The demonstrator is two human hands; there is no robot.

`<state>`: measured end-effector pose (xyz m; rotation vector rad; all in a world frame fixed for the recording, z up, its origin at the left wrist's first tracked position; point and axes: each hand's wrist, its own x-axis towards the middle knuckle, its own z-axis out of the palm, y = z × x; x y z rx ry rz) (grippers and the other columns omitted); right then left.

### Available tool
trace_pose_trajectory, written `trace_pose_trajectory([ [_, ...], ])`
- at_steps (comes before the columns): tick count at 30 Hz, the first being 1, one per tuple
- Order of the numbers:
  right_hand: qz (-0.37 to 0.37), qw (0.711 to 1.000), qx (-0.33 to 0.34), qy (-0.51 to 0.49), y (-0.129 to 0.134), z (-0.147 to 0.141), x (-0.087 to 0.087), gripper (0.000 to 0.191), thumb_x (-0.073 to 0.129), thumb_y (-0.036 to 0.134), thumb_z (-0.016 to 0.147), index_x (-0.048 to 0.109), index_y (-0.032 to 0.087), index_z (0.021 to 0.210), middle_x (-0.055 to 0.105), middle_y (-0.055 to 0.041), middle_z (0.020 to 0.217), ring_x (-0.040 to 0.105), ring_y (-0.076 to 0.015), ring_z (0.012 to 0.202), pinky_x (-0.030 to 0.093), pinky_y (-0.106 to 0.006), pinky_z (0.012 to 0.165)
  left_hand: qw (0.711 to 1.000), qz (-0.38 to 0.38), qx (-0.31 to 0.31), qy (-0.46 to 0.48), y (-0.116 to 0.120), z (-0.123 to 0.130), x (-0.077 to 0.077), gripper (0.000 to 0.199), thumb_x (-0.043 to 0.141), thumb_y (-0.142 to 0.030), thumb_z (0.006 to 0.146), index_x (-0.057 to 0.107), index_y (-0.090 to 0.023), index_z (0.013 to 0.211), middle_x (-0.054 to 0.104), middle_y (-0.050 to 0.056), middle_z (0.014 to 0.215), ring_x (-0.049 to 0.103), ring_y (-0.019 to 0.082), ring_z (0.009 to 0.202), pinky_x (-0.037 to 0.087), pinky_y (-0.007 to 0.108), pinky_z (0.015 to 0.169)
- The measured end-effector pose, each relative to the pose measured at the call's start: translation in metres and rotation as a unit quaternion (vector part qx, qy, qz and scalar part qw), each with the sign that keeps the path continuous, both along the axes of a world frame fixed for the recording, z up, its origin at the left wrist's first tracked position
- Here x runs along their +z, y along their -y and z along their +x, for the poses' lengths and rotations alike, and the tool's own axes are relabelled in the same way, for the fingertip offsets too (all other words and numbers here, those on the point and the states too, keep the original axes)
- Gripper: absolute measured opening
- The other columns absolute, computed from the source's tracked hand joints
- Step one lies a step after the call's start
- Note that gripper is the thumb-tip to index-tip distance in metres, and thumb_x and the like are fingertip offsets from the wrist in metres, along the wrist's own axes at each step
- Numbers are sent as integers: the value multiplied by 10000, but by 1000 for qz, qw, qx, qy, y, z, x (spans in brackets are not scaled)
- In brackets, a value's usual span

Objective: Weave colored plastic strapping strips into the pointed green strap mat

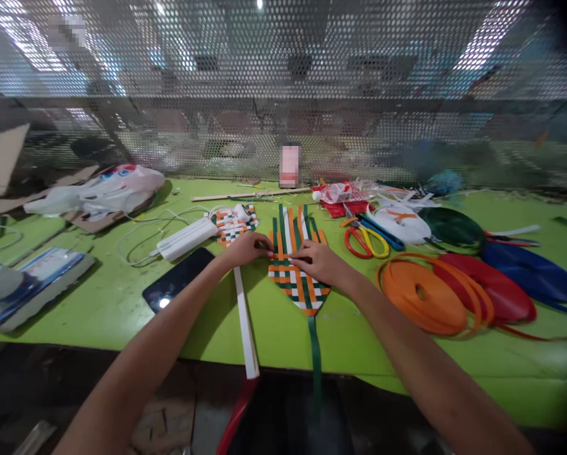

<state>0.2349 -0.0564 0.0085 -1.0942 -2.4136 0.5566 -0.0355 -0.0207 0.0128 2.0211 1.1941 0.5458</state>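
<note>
A woven piece [302, 284] of orange, green and white strips lies on the green table [283, 341], its loose strip ends pointing away from me and one green strip hanging over the front edge. At its upper left edge my left hand [251, 248] pinches a strip, fingers closed. My right hand [322, 260] rests over the weave's right half, with thumb and fingers pinched on an orange strip near the middle. A white strip [244, 322] runs from below my left hand to the table's front edge.
Behind my left hand lie another woven piece [229, 224], a white power strip [187, 238] and a dark phone [179, 278]. At right are scissors [366, 242] and rolls of orange [420, 294], red [496, 291], blue [532, 272], green and white strip. A perforated metal screen [245, 82] stands behind.
</note>
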Motion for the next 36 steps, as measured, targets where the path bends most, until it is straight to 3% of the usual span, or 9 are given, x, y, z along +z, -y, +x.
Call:
trace_pose_trajectory([
  [10,13,1000,-17,23,3,-6,4,232,613,337,994,778,176,1028,686,-71,950,630,-172,834,439,-274,750,1000,7,21,-14,-1,3,-2,198,789,-383,755,770,-208,846,780,23,825,693,170,755,491,257,676],
  [14,8,998,-42,54,6,-10,3,269,602,333,1003,681,229,1237,738,-62,1043,660,-189,870,420,-269,713,1000,-5,10,-14,-3,3,-2,135,729,-297,768,759,-207,865,784,22,837,711,174,788,516,261,722],
  [18,51,994,-21,98,11,-14,1,330,488,278,1051,636,309,1344,717,-50,1226,673,-213,1020,434,-271,735,999,11,15,-40,-6,5,-3,156,738,-310,759,749,-202,871,776,32,862,704,183,816,521,268,743],
  [24,100,975,-13,200,16,-17,5,533,496,149,991,575,373,1468,694,-69,1136,666,-197,898,419,-263,657,993,48,42,-97,-7,6,-2,313,805,-376,704,651,-199,910,743,47,942,672,196,818,487,270,688],
  [27,115,964,27,237,15,-20,16,531,514,142,976,575,332,1468,699,-82,1097,663,-207,874,405,-270,626,985,52,42,-160,-9,9,6,413,818,-440,697,612,-206,969,731,55,943,668,219,800,457,279,643],
  [31,118,965,68,224,9,-32,23,289,527,239,1017,701,212,1246,698,-98,1074,659,-205,878,420,-275,642,956,44,21,-289,-19,18,26,410,814,-442,686,641,-213,978,741,72,951,689,266,850,431,284,649],
  [33,114,968,76,210,6,-38,18,238,510,230,1030,719,161,1118,694,-100,1041,651,-190,855,436,-275,664,945,32,0,-327,-25,24,35,427,852,-451,634,660,-210,930,749,81,944,693,279,862,428,280,654],
  [36,127,972,89,176,4,-41,5,230,505,164,1024,690,130,1155,686,-103,1040,640,-184,855,461,-279,698,942,23,-57,-329,-35,29,40,395,869,-454,614,682,-209,860,754,64,881,675,241,777,415,266,627],
])
